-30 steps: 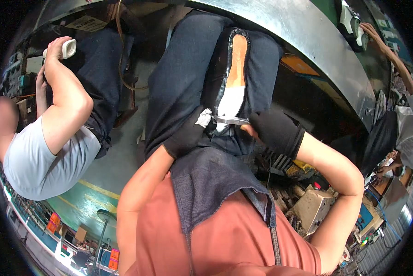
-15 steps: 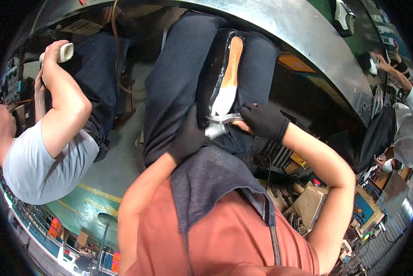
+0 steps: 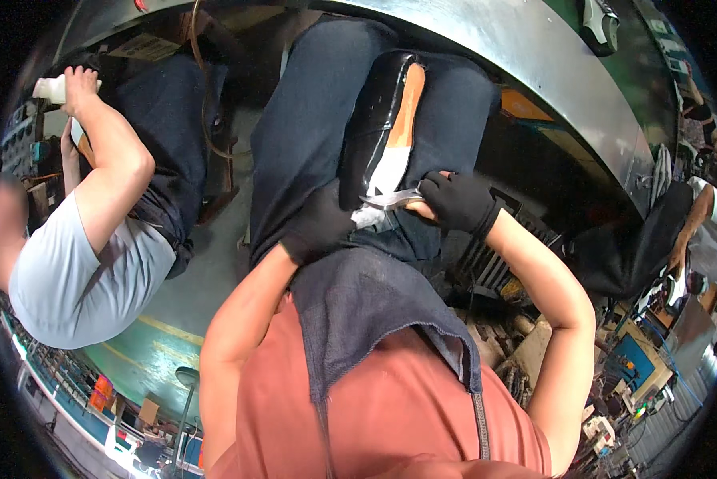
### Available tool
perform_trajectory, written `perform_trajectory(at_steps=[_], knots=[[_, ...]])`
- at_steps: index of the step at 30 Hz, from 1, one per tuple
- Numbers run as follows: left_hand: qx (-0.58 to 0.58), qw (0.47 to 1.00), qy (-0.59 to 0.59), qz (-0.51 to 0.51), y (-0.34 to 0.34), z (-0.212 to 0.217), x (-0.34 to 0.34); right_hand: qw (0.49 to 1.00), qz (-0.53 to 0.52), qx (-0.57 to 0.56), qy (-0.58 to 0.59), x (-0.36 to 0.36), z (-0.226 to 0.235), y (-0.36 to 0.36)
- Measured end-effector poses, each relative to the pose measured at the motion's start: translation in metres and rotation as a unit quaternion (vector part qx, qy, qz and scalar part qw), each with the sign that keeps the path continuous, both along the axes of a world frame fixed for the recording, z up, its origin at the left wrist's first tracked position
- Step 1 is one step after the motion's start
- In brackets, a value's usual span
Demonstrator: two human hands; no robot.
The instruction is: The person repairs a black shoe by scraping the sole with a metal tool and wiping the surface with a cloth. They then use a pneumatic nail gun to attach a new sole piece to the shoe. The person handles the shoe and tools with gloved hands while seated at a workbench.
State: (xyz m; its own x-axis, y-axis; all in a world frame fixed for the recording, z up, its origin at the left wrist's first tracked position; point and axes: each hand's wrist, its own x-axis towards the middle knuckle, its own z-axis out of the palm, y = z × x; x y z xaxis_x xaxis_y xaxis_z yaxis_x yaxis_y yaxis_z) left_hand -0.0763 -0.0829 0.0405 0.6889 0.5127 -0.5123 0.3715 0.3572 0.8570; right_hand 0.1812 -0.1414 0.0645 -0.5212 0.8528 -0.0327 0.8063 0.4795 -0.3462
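Note:
A shoe with a shiny black upper lies across my lap. Its underside faces up, with a tan-brown strip at the far end and a white part nearer me. My right hand, in a black half-finger glove, is closed round metal pliers. The jaws rest at the near end of the shoe. My left hand, gloved alike, grips the shoe's near end from the left; its fingers are partly hidden. Crumpled whitish material shows between my hands.
A curved metal bench edge runs ahead and to the right. At left, a seated person holds a whitish shoe or last. Cluttered tools and boxes stand low on my right. Another light shoe sits at the upper right.
The pliers have tilted, their right end higher, and the shoe has turned slightly, showing more black upper. The person at left has turned the whitish item they hold.

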Motion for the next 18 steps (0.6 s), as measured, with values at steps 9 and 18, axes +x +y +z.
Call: perform_trajectory(at_steps=[9,18], knots=[[-0.05,0.993,-0.075,0.081,-0.02,-0.036,-0.005,0.999,-0.018,-0.004,0.027,0.001,0.003,-0.002],[0.173,0.972,-0.084,0.135,-0.039,-0.059,0.007,0.992,-0.009,-0.128,-0.003,0.008,0.029,-0.001]])
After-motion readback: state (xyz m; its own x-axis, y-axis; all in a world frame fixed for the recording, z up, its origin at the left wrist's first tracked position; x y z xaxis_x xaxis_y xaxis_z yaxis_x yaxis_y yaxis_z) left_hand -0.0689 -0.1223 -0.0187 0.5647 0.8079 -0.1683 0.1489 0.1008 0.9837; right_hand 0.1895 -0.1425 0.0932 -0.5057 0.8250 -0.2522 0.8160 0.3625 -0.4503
